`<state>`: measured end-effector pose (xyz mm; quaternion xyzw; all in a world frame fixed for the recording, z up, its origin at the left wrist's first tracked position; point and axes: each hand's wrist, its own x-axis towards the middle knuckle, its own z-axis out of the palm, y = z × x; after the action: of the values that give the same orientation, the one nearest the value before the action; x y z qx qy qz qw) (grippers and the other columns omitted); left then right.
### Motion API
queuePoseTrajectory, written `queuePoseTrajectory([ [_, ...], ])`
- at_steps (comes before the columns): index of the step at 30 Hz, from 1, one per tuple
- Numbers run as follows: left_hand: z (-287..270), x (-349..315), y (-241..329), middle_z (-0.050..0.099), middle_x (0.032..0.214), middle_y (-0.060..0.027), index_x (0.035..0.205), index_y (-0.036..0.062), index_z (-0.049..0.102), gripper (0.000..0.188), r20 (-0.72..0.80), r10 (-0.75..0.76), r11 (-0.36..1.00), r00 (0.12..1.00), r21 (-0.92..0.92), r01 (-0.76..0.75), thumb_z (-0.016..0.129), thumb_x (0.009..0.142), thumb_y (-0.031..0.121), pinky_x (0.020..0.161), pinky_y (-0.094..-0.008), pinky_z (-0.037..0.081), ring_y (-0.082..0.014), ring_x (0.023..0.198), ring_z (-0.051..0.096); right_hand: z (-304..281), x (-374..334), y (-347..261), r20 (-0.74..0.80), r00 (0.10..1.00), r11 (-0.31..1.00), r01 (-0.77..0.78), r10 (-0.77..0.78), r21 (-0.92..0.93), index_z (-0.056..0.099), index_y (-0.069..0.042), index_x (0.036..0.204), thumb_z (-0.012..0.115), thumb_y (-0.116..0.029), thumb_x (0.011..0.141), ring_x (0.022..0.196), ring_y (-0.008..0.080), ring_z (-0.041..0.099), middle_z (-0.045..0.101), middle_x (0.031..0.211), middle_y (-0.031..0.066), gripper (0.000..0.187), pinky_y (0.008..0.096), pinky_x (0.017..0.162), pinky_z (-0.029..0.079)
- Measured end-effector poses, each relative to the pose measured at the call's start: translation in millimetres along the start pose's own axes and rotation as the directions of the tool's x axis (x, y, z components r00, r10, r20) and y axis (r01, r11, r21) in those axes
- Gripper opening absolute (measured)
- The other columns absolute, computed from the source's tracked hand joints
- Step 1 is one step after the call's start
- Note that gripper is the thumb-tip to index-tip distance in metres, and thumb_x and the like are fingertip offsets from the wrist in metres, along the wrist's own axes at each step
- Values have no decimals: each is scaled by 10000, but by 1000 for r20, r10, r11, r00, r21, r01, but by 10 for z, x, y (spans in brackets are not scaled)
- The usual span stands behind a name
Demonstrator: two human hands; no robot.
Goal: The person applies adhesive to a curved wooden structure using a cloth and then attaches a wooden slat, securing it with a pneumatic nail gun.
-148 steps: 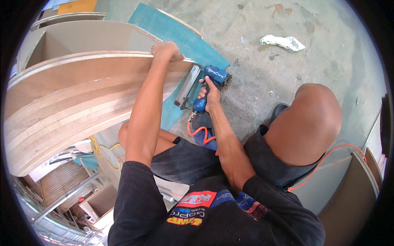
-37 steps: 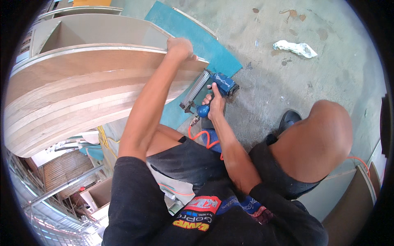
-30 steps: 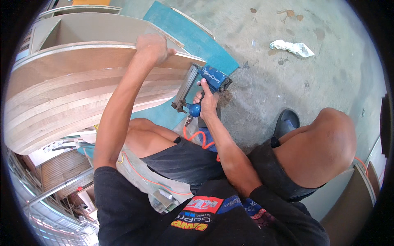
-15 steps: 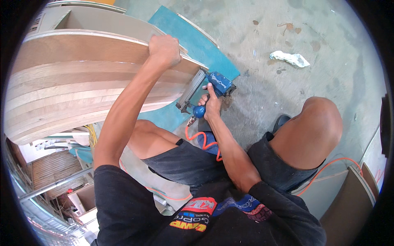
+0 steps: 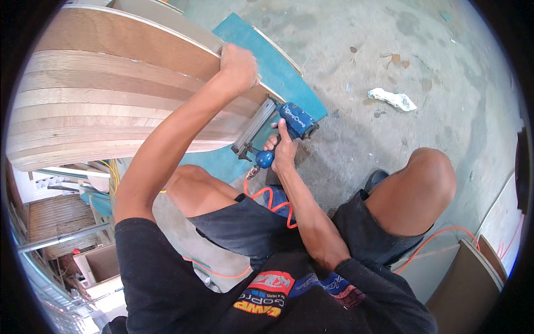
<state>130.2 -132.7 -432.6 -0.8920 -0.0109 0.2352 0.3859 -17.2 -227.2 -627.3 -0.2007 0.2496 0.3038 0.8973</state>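
Observation:
A blue pneumatic nail gun [image 5: 296, 119] is gripped in my right hand [image 5: 285, 149], with its grey magazine slanting down toward my left knee. Its nose lies against the near right end of a large curved wooden panel [image 5: 133, 89], which shows pale and brown strips side by side. Up along the panel's far edge, my left hand [image 5: 239, 67] is closed over the rim, its fingers partly hidden behind the wood. An orange coiled air hose [image 5: 271, 199] runs from the fitting at the gun's handle down between my legs.
Under the panel's end lies a teal board [image 5: 267, 61] on the concrete floor [image 5: 356, 145]. A crumpled white wrapper [image 5: 392, 99] is to the right. Curved brown panels [image 5: 467, 284] lean at lower right, near more orange hose [image 5: 439, 236]. Frames and boards [image 5: 97, 261] stand at lower left.
My left hand sits slightly nearer the panel's right end, its wrist bent more. The panel appears tilted a little differently as the view shifts. The nail gun stays at the panel's end.

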Motion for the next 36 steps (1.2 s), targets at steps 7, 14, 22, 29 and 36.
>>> queuePoseTrajectory([
  [7, -430, -410, -789, 757, 938, -162, 977, 74, 785, 529, -320, -109, 990, 941, 54, 133, 521, 1008, 532, 775, -455, 557, -320, 924, 732, 21, -82, -42, 31, 999, 994, 25, -22, -102, 602, -87, 984, 703, -472, 963, 478, 120, 437, 414, 588, -25, 398, 287, 491, 409],
  [14, -763, -745, -1188, 744, 812, -138, 791, 109, 782, 369, -329, -264, 951, 906, 65, 301, 645, 861, 444, 751, -455, 509, -296, 818, 725, 17, -83, -75, 72, 997, 995, 34, -27, -91, 608, -92, 1011, 689, -481, 972, 492, 121, 435, 402, 589, -22, 399, 296, 513, 412],
  [22, -582, -711, -1149, 709, 668, -125, 631, 138, 740, 222, -479, -166, 978, 862, 35, 207, 639, 779, 270, 647, -454, 467, -281, 652, 700, 8, -59, -13, 42, 999, 998, 37, -35, -56, 608, -80, 987, 690, -455, 977, 480, 127, 445, 424, 584, -13, 385, 309, 501, 421],
  [29, -541, -693, -1199, 682, 621, -158, 604, 106, 723, 230, -615, -103, 987, 782, 37, 159, 625, 758, 244, 597, -448, 472, -295, 580, 675, 14, -36, -3, 50, 998, 989, 48, -41, -141, 595, -104, 986, 672, -502, 979, 493, 120, 423, 401, 600, -26, 405, 307, 525, 415],
  [36, -592, -686, -1148, 710, 670, -165, 637, 98, 748, 240, -551, -155, 982, 820, 5, 189, 620, 777, 245, 602, -429, 501, -283, 635, 713, 184, -213, -156, 67, 996, 994, 70, -64, -85, 599, -92, 952, 695, -449, 977, 489, 121, 440, 405, 585, -23, 371, 312, 511, 419],
])
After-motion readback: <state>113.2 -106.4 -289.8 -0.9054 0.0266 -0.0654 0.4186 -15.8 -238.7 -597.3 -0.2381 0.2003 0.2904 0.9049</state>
